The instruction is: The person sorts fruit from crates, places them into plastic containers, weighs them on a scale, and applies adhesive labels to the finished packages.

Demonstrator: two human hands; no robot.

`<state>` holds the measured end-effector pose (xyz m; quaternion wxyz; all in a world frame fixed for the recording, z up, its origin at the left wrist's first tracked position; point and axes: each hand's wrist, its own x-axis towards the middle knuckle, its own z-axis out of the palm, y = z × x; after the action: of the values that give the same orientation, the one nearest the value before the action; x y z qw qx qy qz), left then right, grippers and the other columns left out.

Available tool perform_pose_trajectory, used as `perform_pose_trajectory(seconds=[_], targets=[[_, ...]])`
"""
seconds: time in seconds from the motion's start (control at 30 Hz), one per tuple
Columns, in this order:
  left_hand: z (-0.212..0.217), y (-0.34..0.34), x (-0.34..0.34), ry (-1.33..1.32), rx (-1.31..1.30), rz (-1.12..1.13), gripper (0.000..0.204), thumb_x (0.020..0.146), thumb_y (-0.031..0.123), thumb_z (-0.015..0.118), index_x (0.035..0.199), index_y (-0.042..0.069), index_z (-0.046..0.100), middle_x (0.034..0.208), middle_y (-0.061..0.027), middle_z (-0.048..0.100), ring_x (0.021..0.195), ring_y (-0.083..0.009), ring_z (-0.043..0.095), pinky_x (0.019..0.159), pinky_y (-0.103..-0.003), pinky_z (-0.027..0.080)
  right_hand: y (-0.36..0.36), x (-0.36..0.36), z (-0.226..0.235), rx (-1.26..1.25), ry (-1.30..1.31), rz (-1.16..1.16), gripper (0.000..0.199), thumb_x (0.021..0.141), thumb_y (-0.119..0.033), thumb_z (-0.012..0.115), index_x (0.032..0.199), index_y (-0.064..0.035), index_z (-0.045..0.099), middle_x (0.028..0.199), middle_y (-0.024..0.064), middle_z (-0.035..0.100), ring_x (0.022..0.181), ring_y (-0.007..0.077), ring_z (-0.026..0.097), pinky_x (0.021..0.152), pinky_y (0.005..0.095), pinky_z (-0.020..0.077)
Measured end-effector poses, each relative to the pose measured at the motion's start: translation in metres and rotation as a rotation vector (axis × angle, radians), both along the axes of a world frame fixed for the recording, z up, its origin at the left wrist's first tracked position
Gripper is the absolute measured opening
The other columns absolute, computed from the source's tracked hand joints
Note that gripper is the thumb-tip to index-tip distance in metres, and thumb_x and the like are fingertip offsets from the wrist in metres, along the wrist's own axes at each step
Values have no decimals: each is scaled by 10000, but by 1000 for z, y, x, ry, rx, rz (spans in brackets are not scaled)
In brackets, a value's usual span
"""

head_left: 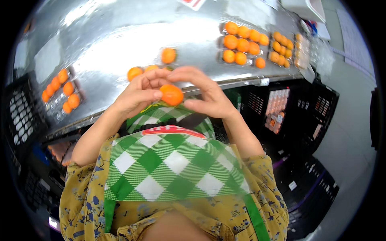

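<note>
Close in front of my apron, a mandarin (172, 95) sits between my two hands. My left hand (138, 90) is closed on it, the thumb pressed to its side and the fingers curled behind. Arched around the other side is my right hand (207, 94), its thumb and fingers apart; whether a fingertip touches the fruit is hard to see. Just beyond my hands a loose mandarin (168, 55) lies on the metal table (108, 48). Another mandarin (135, 73) rests by my left fingers, with more fruit partly hidden behind them.
At the left, a clear plastic tray (56, 105) is partly filled with mandarins. Right of my hands stand a larger filled tray (243, 45), a smaller tray (281, 50) and a pale tray (300, 51). Black crates (317, 104) stand below the table's right edge; another crate (22, 112) is far left.
</note>
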<state>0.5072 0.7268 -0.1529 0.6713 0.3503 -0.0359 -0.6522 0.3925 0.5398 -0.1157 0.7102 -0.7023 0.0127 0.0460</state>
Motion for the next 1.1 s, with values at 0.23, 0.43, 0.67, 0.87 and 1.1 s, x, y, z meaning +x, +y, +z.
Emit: perform_pose_trajectory(seconds=[0.23, 0.43, 0.67, 0.87, 1.1], targets=[[-1, -59, -21, 226, 22, -132, 601, 791, 275, 652, 1268, 59, 357, 1179, -99, 493, 1036, -216, 568, 842, -347, 508, -32, -43, 2, 60, 138, -144, 554, 666, -73, 629, 1209, -28, 528, 1259, 140, 469, 1242, 244, 359, 1011, 372, 308], [-7, -87, -39, 263, 60, -162, 549, 841, 270, 610, 1285, 69, 357, 1152, -127, 533, 1000, -203, 585, 834, -327, 501, -59, -65, -15, 4, 134, -238, 489, 646, -144, 696, 1105, -28, 573, 1153, 85, 553, 1150, 207, 452, 927, 340, 396], [-19, -74, -30, 68, 194, 3, 447, 869, 211, 579, 1255, 52, 420, 1061, -133, 596, 925, -186, 612, 815, -296, 506, -140, -99, -60, -913, 287, -837, 438, 622, -182, 731, 1008, -37, 584, 935, 89, 596, 943, 252, 544, 843, 350, 427], [-26, -41, -11, -220, 337, 158, 331, 872, 170, 570, 1170, 44, 499, 962, -81, 623, 842, -134, 614, 751, -249, 505, -165, -99, -92, -1352, 404, -863, 441, 603, -260, 756, 954, -56, 586, 930, 104, 596, 877, 302, 526, 772, 410, 438], [-39, 18, 22, -528, 531, 330, 284, 865, 137, 587, 1127, 45, 527, 924, -38, 623, 829, -89, 585, 735, -222, 450, -170, -98, -105, -1276, 363, -817, 439, 669, -243, 733, 1018, -27, 577, 994, 145, 583, 919, 321, 571, 782, 392, 464]])
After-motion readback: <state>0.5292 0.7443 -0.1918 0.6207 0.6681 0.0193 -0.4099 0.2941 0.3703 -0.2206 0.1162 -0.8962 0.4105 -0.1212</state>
